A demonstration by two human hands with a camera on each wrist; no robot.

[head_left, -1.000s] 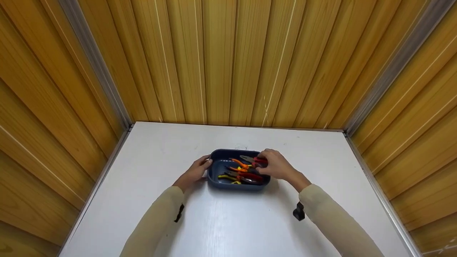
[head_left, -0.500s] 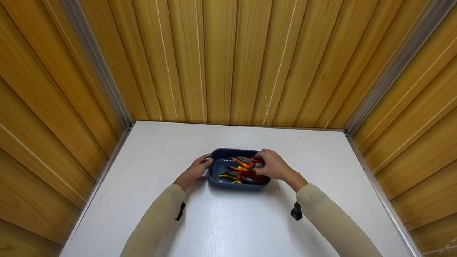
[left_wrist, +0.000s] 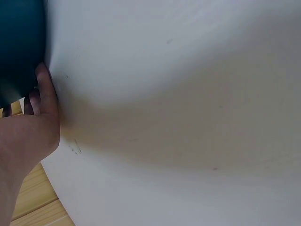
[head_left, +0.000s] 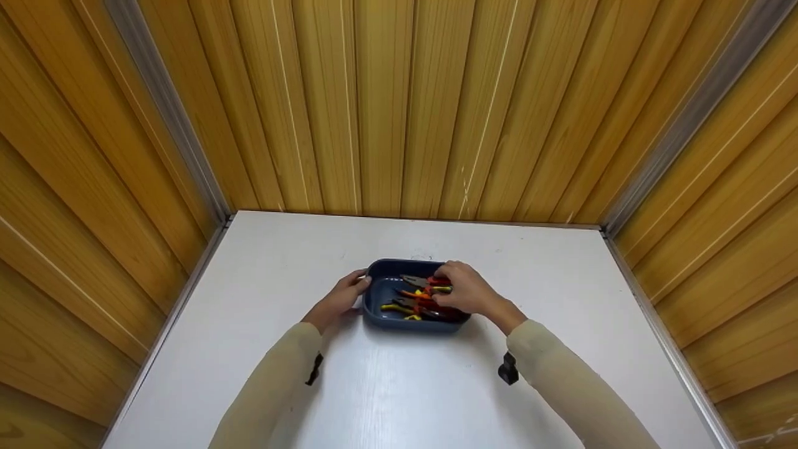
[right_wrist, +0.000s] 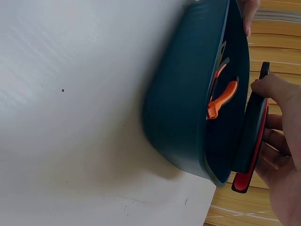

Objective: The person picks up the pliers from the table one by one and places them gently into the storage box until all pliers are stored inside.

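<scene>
A dark blue rectangular plastic basin [head_left: 411, 325] sits on the white table with several pliers in it. My left hand [head_left: 340, 298] holds its left end, thumb at the rim and fingers along the outer wall. Over the basin's right part, my right hand [head_left: 467, 288] grips combination pliers [head_left: 415, 281] with red and black handles, their jaws pointing left. In the right wrist view, a handle of these pliers [right_wrist: 241, 181] shows at the basin's rim. Below lie orange-handled pliers [right_wrist: 221, 100] and, nearer the front, yellow-handled pliers [head_left: 396, 308]. The right fingers hide part of the pile.
The white table [head_left: 386, 393] extends around the basin. Wood-patterned panels [head_left: 386, 112] stand behind it and on both sides, joined by grey metal corner posts [head_left: 168, 106]. A black wrist device [head_left: 508, 369] hangs below the right sleeve.
My right hand has shifted a little to the left over the basin, and the red-handled pliers have moved left with it. The left hand and the basin stay in place.
</scene>
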